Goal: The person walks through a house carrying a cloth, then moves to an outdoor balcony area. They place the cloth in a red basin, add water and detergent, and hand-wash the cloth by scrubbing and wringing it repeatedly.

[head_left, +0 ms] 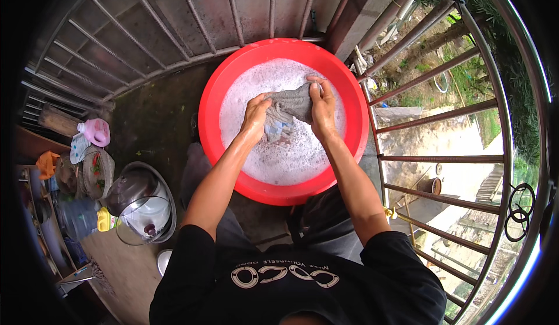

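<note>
A grey knitted cloth or garment [290, 102] is stretched between my two hands over a round red plastic basin [279, 196]. White suds and bubbles [301, 159] cover the water inside it. My left hand [257, 114] pinches the cloth's left end, where a lighter, bluish patterned part hangs down towards the foam. At the other end, my right hand [322, 106] grips the darker grey portion, thumb on top and fingers behind. How far the lower part dips into the suds is hard to tell.
Metal railings [441, 159] border the right side, and barred panels [192, 15] stand behind the basin. At left are a pink jug [95, 132], a mesh basket [98, 172] with red items, a metal bowl [170, 194] with a glass lid [144, 220], and a yellow container [106, 219].
</note>
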### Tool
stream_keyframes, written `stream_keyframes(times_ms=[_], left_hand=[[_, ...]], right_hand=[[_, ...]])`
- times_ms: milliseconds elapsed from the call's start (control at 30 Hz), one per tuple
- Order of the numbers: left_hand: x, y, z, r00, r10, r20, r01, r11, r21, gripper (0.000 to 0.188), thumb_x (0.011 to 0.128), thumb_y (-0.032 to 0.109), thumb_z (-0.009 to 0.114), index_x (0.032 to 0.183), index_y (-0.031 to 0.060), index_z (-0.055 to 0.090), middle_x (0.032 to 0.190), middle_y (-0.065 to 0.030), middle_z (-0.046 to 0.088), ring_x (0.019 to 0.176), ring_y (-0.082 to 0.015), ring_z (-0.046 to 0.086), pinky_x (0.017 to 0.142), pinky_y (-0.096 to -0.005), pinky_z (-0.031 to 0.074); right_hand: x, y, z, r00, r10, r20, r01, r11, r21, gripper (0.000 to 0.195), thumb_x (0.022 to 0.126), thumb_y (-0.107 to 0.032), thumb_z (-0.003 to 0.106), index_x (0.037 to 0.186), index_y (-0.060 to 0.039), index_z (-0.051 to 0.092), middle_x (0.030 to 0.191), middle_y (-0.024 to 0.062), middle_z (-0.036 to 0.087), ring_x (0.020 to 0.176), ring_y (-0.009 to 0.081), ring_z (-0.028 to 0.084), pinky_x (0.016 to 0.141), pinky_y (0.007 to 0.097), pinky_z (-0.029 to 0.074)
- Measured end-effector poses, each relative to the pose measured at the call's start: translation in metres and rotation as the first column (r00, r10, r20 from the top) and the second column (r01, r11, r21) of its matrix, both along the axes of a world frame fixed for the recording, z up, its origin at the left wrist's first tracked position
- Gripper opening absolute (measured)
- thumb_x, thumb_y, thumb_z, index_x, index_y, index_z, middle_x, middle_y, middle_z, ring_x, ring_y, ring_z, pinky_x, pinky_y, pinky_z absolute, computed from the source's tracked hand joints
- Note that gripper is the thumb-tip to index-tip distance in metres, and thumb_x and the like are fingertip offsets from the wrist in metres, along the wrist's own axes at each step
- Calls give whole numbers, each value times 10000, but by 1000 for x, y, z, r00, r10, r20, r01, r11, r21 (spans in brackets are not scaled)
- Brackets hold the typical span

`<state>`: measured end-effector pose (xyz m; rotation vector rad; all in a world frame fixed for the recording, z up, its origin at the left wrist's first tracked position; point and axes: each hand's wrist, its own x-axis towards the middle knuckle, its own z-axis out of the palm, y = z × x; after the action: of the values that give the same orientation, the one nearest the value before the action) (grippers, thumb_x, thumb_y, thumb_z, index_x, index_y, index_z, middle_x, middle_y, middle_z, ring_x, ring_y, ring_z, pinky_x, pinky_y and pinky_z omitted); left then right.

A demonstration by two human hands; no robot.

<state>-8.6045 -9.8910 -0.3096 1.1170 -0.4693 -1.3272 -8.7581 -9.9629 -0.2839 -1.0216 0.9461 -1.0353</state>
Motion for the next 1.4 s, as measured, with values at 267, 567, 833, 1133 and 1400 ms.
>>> stream_keyframes(times_ms=[267,567,833,1133,1400], left_hand=[[17,-3,-10,883,140,-447,-69,983,172,241,744,192,379,748,26,554,689,-114,579,666,-220,546,630,-324,464],[-64,12,14,917,390,-80,-359,898,256,344,888,363,422,801,61,561,760,-32,533,690,-119,506,581,-308,436],[-12,3,-43,954,118,-275,-82,987,140,344,826,332,433,603,71,449,613,-4,475,566,-139,438,527,-341,355],[-69,18,1,958,268,102,-287,892,349,327,915,284,399,848,19,578,826,-62,553,761,-157,496,686,-345,428],[-47,6,-9,929,157,334,-293,864,410,298,823,277,446,701,17,528,598,-32,478,585,-168,432,575,-357,379]], right_hand=[[35,107,36,774,-127,-621,-538,388,-749,204,790,-173,643,982,-130,591,893,101,482,725,260,563,566,340,476],[38,32,-2,776,-81,-626,-289,836,-467,373,940,-315,437,692,-50,520,581,193,540,461,383,521,469,457,424],[38,82,18,730,-215,-649,-367,678,-637,335,938,-214,432,662,-42,515,555,197,517,502,393,529,490,447,425],[25,45,-8,675,-211,-707,-279,813,-510,340,939,-258,444,691,-41,523,567,197,542,505,395,547,485,469,434],[33,25,-31,695,-72,-715,-261,902,-344,385,954,-314,414,748,-28,571,620,222,575,560,417,561,545,485,440]])
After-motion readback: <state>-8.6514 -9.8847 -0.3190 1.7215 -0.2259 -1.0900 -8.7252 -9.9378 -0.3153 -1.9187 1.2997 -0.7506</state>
